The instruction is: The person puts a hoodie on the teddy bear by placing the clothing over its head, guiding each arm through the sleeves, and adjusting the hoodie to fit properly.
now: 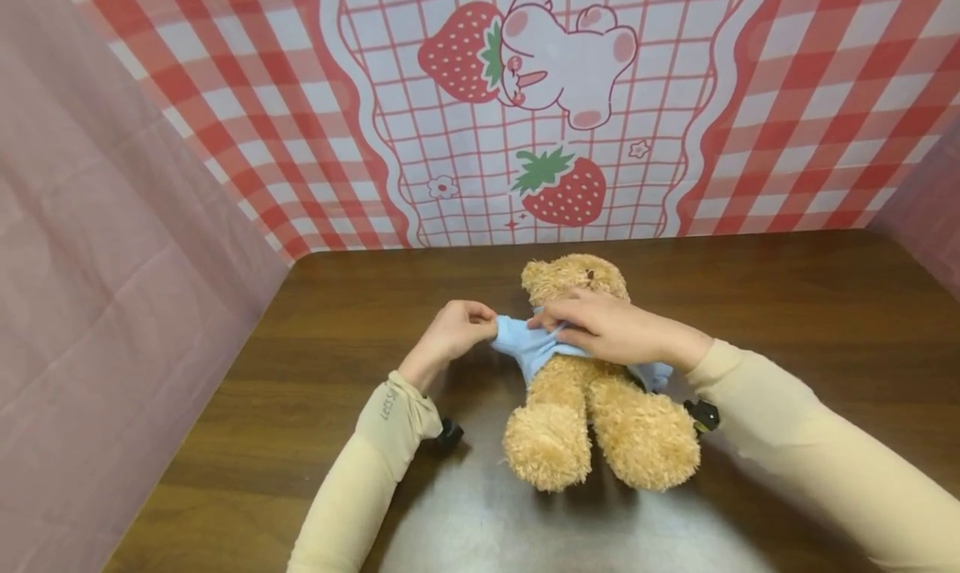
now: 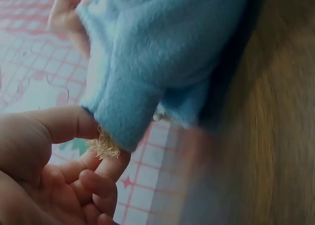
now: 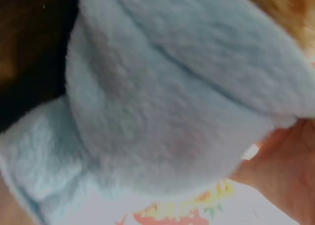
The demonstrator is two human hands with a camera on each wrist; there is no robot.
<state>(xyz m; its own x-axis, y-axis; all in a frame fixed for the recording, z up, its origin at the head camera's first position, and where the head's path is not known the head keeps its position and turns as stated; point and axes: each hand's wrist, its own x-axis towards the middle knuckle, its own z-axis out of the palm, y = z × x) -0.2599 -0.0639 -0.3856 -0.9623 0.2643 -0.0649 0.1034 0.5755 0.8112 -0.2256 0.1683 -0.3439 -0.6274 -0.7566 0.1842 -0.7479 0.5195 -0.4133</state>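
A fluffy tan teddy bear [image 1: 645, 439] lies on its back, head away from me, wearing a light blue fleece shirt [image 1: 525, 352]. My left hand [image 1: 457, 333] pinches the end of the sleeve on the left. In the left wrist view a tuft of the bear's paw fur [image 2: 104, 147] pokes out of that sleeve [image 2: 129, 109] between thumb and fingers. Across the bear's upper chest lies my right hand [image 1: 622, 327], fingers gripping the shirt near the neckline and hiding part of the face. The right wrist view shows folded shirt cloth [image 3: 162, 112] gathered at that hand.
The dark brown wooden table [image 1: 300, 373] extends around the bear. Behind it hangs a red-and-white checked cloth [image 1: 285, 114] with strawberry prints, and a pink curtain [image 1: 112, 264] borders the left. Black wrist devices [image 1: 703, 416] sit under both sleeves.
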